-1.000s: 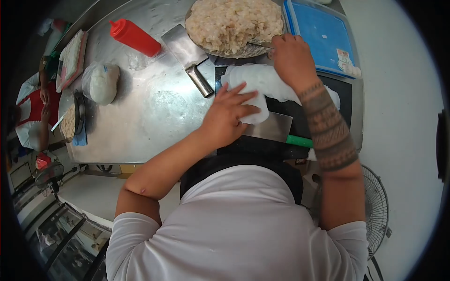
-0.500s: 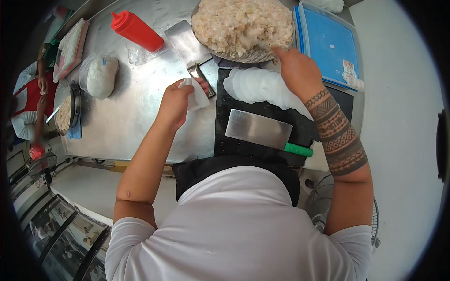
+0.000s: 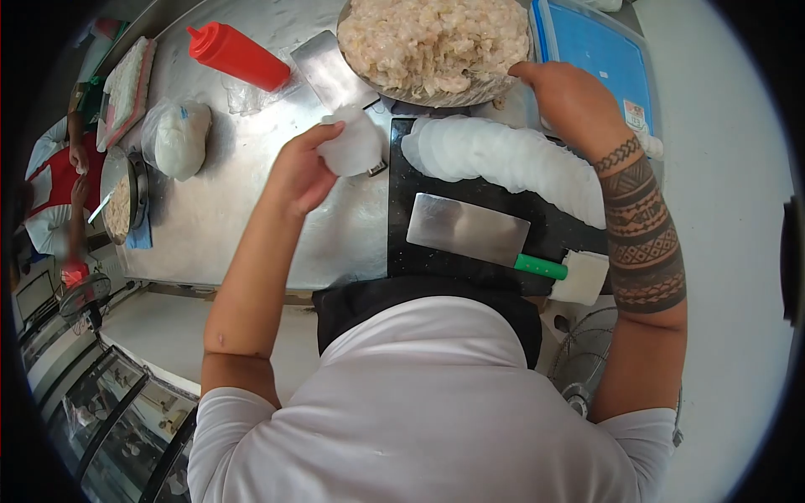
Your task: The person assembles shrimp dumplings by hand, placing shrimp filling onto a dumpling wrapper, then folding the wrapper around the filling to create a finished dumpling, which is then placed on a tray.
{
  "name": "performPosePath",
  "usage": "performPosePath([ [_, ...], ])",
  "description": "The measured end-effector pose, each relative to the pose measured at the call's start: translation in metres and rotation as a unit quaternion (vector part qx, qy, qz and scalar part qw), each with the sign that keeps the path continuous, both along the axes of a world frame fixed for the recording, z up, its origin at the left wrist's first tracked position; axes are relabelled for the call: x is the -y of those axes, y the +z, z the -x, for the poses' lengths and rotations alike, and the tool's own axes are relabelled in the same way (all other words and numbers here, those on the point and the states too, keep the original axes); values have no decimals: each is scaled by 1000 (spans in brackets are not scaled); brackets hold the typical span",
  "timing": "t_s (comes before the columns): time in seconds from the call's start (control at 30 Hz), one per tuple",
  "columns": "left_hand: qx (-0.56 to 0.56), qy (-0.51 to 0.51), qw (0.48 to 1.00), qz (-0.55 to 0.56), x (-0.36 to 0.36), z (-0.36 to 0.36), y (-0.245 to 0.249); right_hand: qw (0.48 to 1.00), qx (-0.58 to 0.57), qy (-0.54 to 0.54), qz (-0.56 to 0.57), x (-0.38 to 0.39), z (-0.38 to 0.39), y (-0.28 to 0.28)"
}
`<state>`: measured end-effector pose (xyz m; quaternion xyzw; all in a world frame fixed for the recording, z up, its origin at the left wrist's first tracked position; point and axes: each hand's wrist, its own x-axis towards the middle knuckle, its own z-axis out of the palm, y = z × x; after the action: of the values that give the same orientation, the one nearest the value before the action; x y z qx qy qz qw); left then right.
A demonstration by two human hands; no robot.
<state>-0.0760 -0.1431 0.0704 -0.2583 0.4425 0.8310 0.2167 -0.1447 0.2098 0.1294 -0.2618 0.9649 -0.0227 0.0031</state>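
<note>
Shifted slightly since half a second ago: left hand (image 3: 300, 172), fingers pinching one dumpling wrapper (image 3: 352, 147) over steel table (image 3: 243, 210), beside wrapper stack (image 3: 503, 159). Farther: right hand (image 3: 574, 101), fingers curled at filling bowl (image 3: 444, 101) rim, grip contents indiscernible. Judged filling step; next calls for filling centred on wrapper.

The counter (image 3: 251, 210) is brushed steel, dull-shining and smeared. The board (image 3: 402, 251) is black, glossy and finely speckled (stone or plastic, cannot tell). The cleaver (image 3: 465, 228) has a smooth satin steel blade and a green plastic handle (image 3: 541, 267). The wrapper (image 3: 354, 147) and the row (image 3: 503, 159) are thin, pale, matt dough. The bowl (image 3: 470, 95) is metal, and its filling (image 3: 432, 38) looks lumpy and moist. The bottle (image 3: 239, 57) is glossy red plastic, and the lid (image 3: 599, 59) is smooth blue plastic.
</note>
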Motion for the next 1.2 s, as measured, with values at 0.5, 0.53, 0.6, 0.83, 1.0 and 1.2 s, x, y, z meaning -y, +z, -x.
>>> performPosePath([
  [0.5, 31, 154, 964, -213, -95, 13, -12, 943, 230, -17, 241, -1, -57, -35],
  [0.53, 27, 156, 963, -217, -94, 10, -10, 941, 201, -5, 274, 6, -71, -37],
  [0.6, 24, 157, 963, -218, -92, 4, -6, 959, 155, -5, 235, 14, -94, -34],
  [0.83, -50, 35, 985, -164, -68, -12, 5, 977, 79, -30, 196, 9, -107, 24],
  [1.0, -94, 2, 987, -133, -64, -16, 26, 993, 33, 24, 110, 11, -105, 30],
  [1.2, -89, 23, 967, -236, -52, -16, 35, 996, -15, -18, 83, -15, -47, 32],
])
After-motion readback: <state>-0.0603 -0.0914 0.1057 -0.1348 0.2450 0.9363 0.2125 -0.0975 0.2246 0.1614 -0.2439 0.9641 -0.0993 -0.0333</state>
